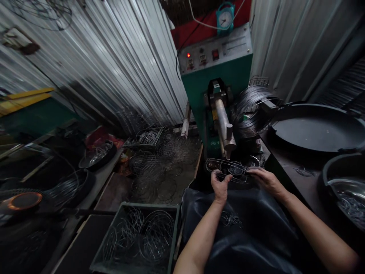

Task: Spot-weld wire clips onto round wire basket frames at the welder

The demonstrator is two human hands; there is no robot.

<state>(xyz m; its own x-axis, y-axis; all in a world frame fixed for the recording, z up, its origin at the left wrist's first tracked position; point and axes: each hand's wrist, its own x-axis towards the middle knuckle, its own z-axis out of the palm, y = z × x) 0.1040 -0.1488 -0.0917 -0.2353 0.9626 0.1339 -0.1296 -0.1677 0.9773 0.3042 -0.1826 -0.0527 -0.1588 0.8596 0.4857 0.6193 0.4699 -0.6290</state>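
Hands: two bare hands, both on one thing.
Left hand [220, 185]: fingers curled, pinching the near left rim of the oval wire frame [228, 169].
Right hand [264, 179]: fingers laid out flat and close together over the frame's right end; whether the thumb grips beneath cannot be told.
Oval wire frame: one, thin bright steel wire with cross wires inside, held level just under the tip of the grey metal arm [225, 127], above the lap.
Green machine [228, 72]: one, a green cabinet with a grey control panel; one red lamp lit, and one red switch beside it.
Clock [225, 17]: one small teal clock on top of the machine.
Wire coil [251, 110]: one bundle of dark steel wire, just right of the arm.
Green crate [142, 236]: one, low left, holding several round wire rings; their number cannot be counted.
Loose wire rings [159, 167]: a heap on the floor, too tangled to count.
Black apron [245, 232]: one shiny dark sheet over the lap, with a few small wire pieces lying on it.
Round dark pan [316, 127]: one, on the bench to the right.
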